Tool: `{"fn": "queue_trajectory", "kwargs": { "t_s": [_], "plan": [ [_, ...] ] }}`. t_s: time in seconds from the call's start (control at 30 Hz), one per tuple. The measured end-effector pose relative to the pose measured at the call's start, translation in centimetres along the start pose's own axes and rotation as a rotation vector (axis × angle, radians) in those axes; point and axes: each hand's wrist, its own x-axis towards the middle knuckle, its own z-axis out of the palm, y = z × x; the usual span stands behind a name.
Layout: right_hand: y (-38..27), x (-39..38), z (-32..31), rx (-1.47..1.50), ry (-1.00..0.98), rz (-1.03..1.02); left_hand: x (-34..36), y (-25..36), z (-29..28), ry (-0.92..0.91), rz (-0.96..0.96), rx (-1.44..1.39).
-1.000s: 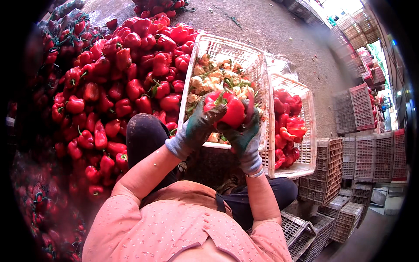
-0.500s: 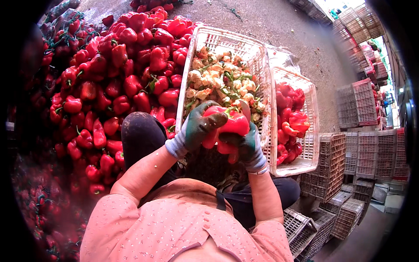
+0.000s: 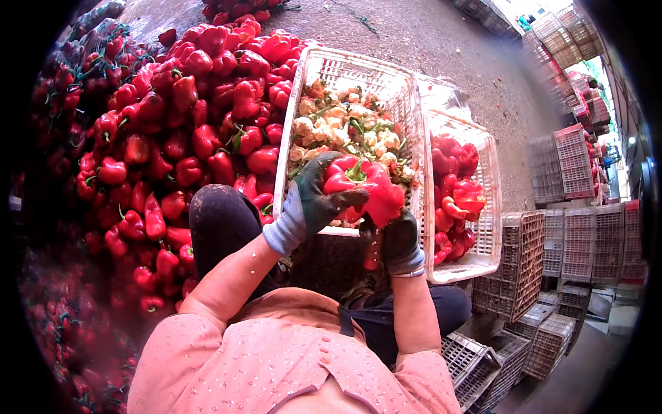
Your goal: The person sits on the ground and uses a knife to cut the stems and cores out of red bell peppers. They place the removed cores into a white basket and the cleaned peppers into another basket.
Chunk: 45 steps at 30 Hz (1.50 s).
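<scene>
My left hand (image 3: 318, 196), in a green-coated glove with a grey-blue cuff, is closed around a red bell pepper (image 3: 383, 196). The pepper's green stem faces up, over the near end of a white crate (image 3: 281, 172) of pale pepper cores (image 3: 338, 127). Beside the pepper's lower right, my gloved right hand (image 3: 402, 241) is closed on a knife. Its reddish handle (image 3: 372, 259) pokes out below the fingers. The blade is hidden from view.
A large heap of red peppers (image 3: 186, 145) lies to the left, beside my bent knee. Right of the cores, a second white crate (image 3: 491, 207) holds hollowed red peppers (image 3: 452, 196). Stacked plastic crates (image 3: 520, 255) stand further right. Wet concrete floor (image 3: 441, 48) stretches beyond.
The pepper has tipped so its stem faces up more, and has risen slightly from the right hand. The right hand moved lower with the knife; its blade, visible before, is now out of sight.
</scene>
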Motion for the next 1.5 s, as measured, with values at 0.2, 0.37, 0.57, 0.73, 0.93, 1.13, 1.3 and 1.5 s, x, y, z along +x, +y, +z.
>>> {"fn": "queue_trajectory", "kwargs": {
  "t_s": [0.2, 0.37, 0.57, 0.73, 0.93, 1.13, 1.3, 1.5],
  "plan": [
    [-2.0, 0.9, 1.1, 0.816, 0.24, 0.421, 0.2, -1.0, 0.0, 0.011, -0.027, -0.02],
    [-4.1, 2.3, 1.5, 1.139, 0.136, 0.602, -0.4, -1.7, 0.3, -0.078, 0.43, 0.42],
    [-4.0, 2.8, 3.1, 0.68, 0.29, 0.368, -1.1, -2.3, 2.3, -0.005, -0.027, -0.188],
    [-2.6, 2.4, 2.8, 0.693, 0.238, 0.339, -1.1, -2.3, 2.2, -0.113, -0.347, -0.414],
    [-3.5, 2.8, 1.7, 0.792, 0.191, 0.406, -1.1, -2.4, 1.0, -0.209, -0.407, -0.282],
    [-2.9, 2.1, -0.1, 0.741, 0.012, 0.53, -0.4, -1.5, 0.5, -0.35, -0.563, -0.525],
    [0.3, 0.5, 0.8, 0.992, 0.167, 0.547, 0.7, -2.8, 0.3, -0.483, -0.679, -0.698],
    [-0.7, 0.3, 0.0, 1.223, 0.184, 0.534, 1.7, -3.0, 0.4, -0.524, -0.58, -0.613]
  ]
}}
